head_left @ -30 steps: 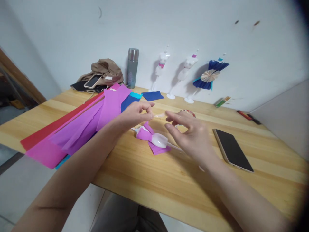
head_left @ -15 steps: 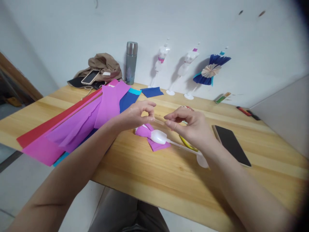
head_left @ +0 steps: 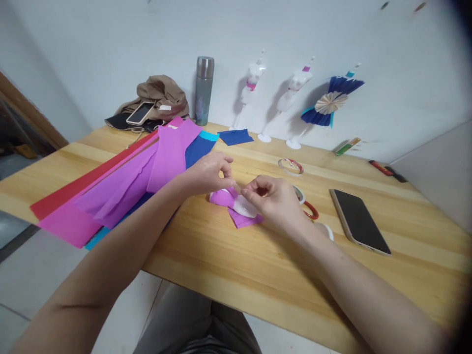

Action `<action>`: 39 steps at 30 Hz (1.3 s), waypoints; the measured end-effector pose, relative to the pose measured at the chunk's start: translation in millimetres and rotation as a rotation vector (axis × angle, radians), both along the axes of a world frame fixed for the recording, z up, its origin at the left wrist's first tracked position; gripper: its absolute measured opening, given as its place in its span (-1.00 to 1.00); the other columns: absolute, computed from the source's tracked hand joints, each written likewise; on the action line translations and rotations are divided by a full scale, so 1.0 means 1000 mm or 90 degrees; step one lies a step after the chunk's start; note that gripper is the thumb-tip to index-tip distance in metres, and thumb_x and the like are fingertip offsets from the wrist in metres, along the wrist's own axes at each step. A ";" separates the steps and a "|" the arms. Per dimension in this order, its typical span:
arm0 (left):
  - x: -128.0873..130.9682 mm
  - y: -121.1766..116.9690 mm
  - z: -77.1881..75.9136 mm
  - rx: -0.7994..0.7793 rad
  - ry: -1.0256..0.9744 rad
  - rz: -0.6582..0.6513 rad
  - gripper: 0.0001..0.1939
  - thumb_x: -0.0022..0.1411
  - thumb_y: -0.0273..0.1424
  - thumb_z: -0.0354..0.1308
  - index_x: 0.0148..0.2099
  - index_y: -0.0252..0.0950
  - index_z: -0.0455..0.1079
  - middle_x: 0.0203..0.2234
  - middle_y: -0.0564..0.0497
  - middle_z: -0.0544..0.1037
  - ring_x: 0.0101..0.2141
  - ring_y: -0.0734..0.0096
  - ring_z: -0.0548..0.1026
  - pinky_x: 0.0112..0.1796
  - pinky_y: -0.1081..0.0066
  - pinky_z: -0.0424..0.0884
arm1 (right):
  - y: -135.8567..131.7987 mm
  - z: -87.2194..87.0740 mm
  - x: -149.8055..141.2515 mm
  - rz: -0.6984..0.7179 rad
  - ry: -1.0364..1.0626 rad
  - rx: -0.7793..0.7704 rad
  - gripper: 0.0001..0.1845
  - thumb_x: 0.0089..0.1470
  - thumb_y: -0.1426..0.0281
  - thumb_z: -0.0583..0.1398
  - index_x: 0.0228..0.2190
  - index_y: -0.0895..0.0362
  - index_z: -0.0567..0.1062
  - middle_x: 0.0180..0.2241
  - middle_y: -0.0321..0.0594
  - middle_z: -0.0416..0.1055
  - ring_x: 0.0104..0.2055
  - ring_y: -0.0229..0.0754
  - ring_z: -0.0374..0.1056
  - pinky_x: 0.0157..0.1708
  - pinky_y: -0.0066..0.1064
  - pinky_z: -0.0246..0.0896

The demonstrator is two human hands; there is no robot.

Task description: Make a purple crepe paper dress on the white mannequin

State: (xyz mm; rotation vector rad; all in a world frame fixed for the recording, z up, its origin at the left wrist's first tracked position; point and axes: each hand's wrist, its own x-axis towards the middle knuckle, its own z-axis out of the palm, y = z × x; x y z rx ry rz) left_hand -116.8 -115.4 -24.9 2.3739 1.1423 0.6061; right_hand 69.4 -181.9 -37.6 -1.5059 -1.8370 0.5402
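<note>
head: 2 hands (head_left: 210, 173) (head_left: 272, 196) have drawn closer, thin strip (head_left: 238, 188) between them.

Cool, soft light fell from the right: beyond the fingers (head_left: 222, 161), miniature dress forms (head_left: 254, 73) threw leftward shadows on the wall (head_left: 147, 34). Far rightward, the view blurred black.

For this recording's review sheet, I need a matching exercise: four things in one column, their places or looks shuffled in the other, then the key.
1. Clear strip
2. Lying mannequin
3. Flask
4. Cloth

A. Brown, heaped at the back
B. Between the left hand and the right hand
C. White, partly wrapped in purple
D. Upright, grey with a silvery top

Pairs: 1-B, 2-C, 3-D, 4-A
</note>
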 end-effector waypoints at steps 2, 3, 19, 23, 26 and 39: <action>0.002 -0.001 0.001 -0.022 0.014 0.017 -0.91 0.04 -0.43 0.29 -0.49 -0.27 0.48 -0.01 -0.07 0.57 0.17 0.09 0.39 0.22 0.15 0.24 | 0.000 -0.004 -0.003 -0.003 0.027 -0.015 -0.84 -0.04 0.36 0.22 -0.61 0.10 0.46 -0.62 -0.25 0.41 -0.58 -0.24 0.25 -0.55 -0.38 0.09; 0.003 -0.002 0.001 -0.029 0.017 0.024 -0.91 0.03 -0.43 0.29 -0.50 -0.27 0.48 -0.05 -0.08 0.59 0.18 0.06 0.38 0.23 0.14 0.23 | 0.000 -0.006 -0.004 -0.005 0.040 -0.019 -0.82 -0.04 0.34 0.21 -0.61 0.09 0.46 -0.63 -0.25 0.40 -0.59 -0.24 0.23 -0.56 -0.38 0.07; -0.013 -0.004 0.019 -0.203 -0.041 -0.039 -0.93 0.01 -0.39 0.32 -0.43 -0.27 0.60 -0.05 -0.09 0.61 0.14 0.14 0.45 0.07 0.36 0.38 | 0.002 -0.008 -0.005 -0.012 0.241 -0.152 -0.73 -0.19 0.18 0.28 -0.70 0.07 0.42 -0.68 -0.28 0.30 -0.64 -0.29 0.09 -0.64 -0.40 -0.08; -0.020 -0.005 0.024 -0.193 0.001 -0.037 -0.66 0.04 -0.25 0.35 -0.15 -0.32 0.62 0.19 -0.15 0.47 0.21 0.07 0.38 0.12 0.35 0.32 | -0.001 -0.005 -0.008 -0.007 0.271 -0.158 -0.73 -0.21 0.18 0.30 -0.69 0.08 0.44 -0.70 -0.32 0.29 -0.65 -0.32 0.08 -0.64 -0.42 -0.08; -0.023 -0.003 0.025 -0.148 0.033 -0.024 -0.34 -0.02 -0.13 0.39 0.12 -0.31 0.50 0.26 -0.16 0.39 0.23 0.03 0.33 0.18 0.30 0.25 | -0.003 -0.004 -0.009 -0.004 0.269 -0.156 -0.70 -0.21 0.14 0.31 -0.67 0.09 0.44 -0.67 -0.31 0.31 -0.63 -0.31 0.12 -0.63 -0.42 -0.04; -0.039 0.004 0.029 -0.098 -0.062 -0.099 -0.48 0.23 -0.27 0.10 0.17 -0.41 0.43 0.28 -0.18 0.35 0.29 0.19 0.27 0.24 0.32 0.16 | -0.001 -0.011 -0.006 -0.032 0.268 -0.121 -0.70 -0.17 0.13 0.31 -0.66 0.06 0.44 -0.66 -0.26 0.35 -0.63 -0.27 0.15 -0.64 -0.40 -0.02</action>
